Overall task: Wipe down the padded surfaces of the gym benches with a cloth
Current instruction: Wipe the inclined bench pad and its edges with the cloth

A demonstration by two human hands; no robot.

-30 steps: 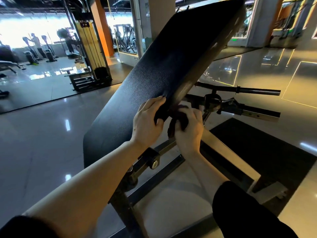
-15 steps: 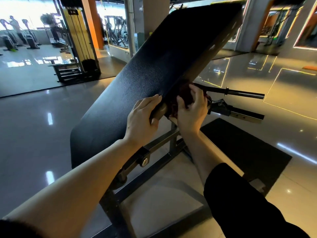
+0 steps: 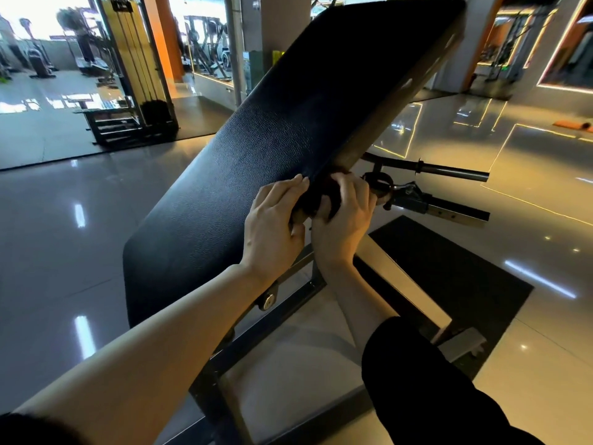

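A black padded bench back tilts up and away from me on a steel frame. My left hand rests on the pad's right edge, fingers straight on top and thumb underneath the edge. My right hand grips a dark cloth against the side edge of the pad, just beside the left fingertips. Most of the cloth is hidden between the two hands.
A bar and an adjustment arm stick out to the right behind the hands. A black floor mat lies under the frame. A cable machine stands at the far left on glossy tiles.
My right hand with the cloth has slid up along the pad's side edge, and the left hand has followed it upward. The camera has moved in a little.
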